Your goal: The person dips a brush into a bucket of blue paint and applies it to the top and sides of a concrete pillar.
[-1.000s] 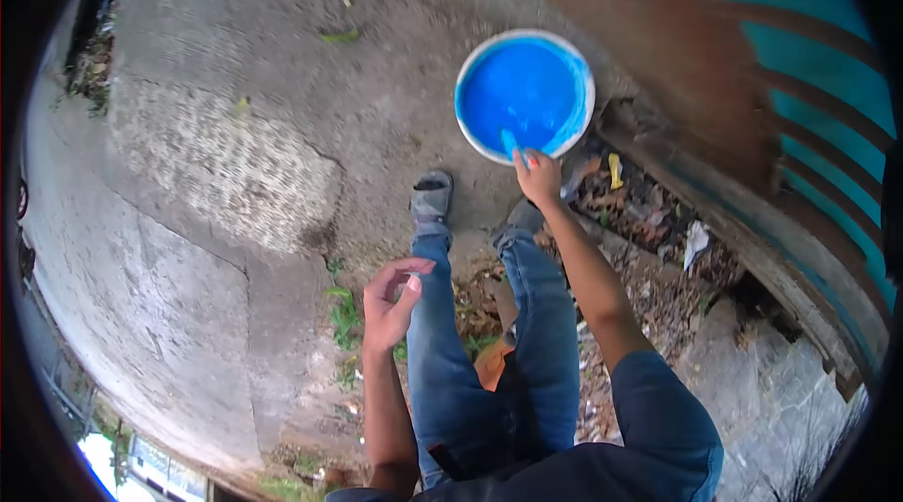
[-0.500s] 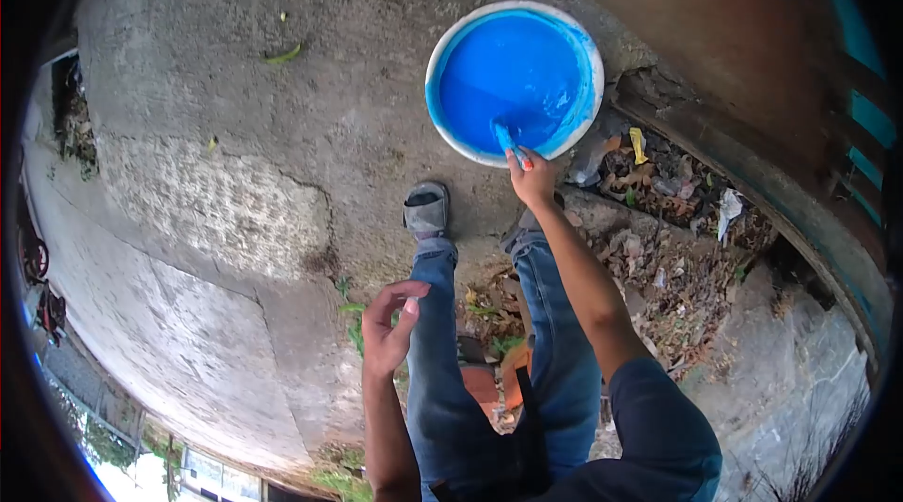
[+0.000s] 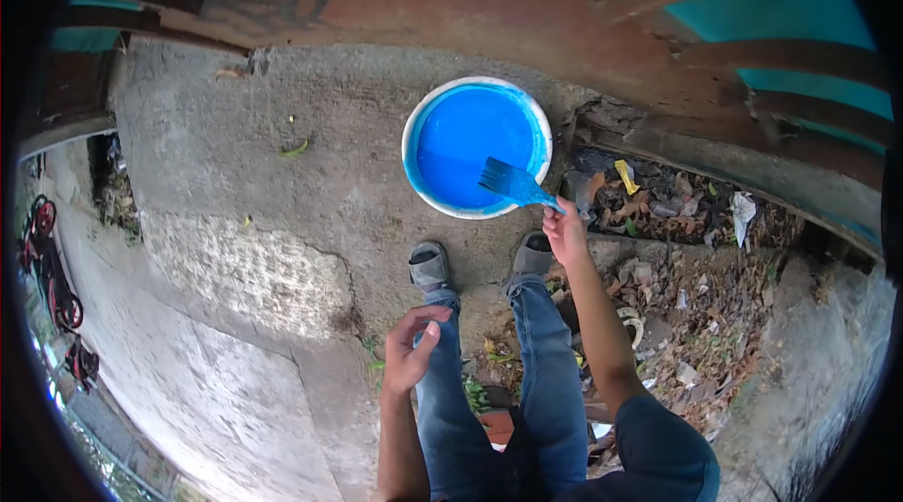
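My right hand is closed around the handle of a wide paintbrush coated in blue. The brush's bristles point left, over the right side of a round, white-rimmed bucket. Bright blue paint lies inside, its surface partly hidden by the brush. Above my left knee hangs my left hand, holding nothing, its fingers loosely bent and the thumb apart from the palm.
A brown and teal slatted structure borders the far side. Dry leaves and litter fill the ground on the right. My sandalled feet stand on concrete near the bucket. Dark, red-trimmed wheels show at far left.
My right hand has lifted the paintbrush, so its bristles now show above the paint instead of dipping in it. My view has tilted up, revealing more of the slatted structure. The left hand stays bent.
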A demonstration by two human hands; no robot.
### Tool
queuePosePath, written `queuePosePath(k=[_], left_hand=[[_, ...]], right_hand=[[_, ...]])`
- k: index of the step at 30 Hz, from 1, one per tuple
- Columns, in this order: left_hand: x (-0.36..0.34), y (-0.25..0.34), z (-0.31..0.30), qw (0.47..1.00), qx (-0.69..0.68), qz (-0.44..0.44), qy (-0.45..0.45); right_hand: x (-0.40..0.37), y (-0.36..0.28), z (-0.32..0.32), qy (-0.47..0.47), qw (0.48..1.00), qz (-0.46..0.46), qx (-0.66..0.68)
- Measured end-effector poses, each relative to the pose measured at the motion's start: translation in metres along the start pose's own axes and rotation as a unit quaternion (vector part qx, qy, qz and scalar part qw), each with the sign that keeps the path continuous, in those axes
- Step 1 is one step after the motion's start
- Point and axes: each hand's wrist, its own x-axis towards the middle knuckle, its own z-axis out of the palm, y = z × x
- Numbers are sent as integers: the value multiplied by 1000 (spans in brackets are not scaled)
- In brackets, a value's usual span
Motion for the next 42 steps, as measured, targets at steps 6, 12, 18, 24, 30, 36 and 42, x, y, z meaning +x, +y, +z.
queuePosePath(k=[6, 12, 18, 24, 30, 36, 42], left_hand=[[-26, 35, 21, 999, 17, 33, -19], [-64, 104, 45, 996, 27, 82, 16], [-89, 197, 85, 980, 31, 198, -15], [-115, 299, 163, 950, 42, 292, -100], [-144, 350, 235, 926, 70, 345, -137], [-162, 359, 281, 928, 68, 345, -125], [-174, 361, 303, 926, 53, 360, -99]], right_hand=[[-72, -36, 28, -70, 987, 8, 146], [-178, -79, 75, -106, 967, -7, 230], [-333, -186, 92, -192, 931, -155, 270], [-515, -349, 39, -97, 828, -500, 236], [-706, -518, -3, -23, 617, -761, 199], [-813, -634, 16, -55, 492, -863, 97], [-823, -679, 61, -74, 447, -891, 30]])
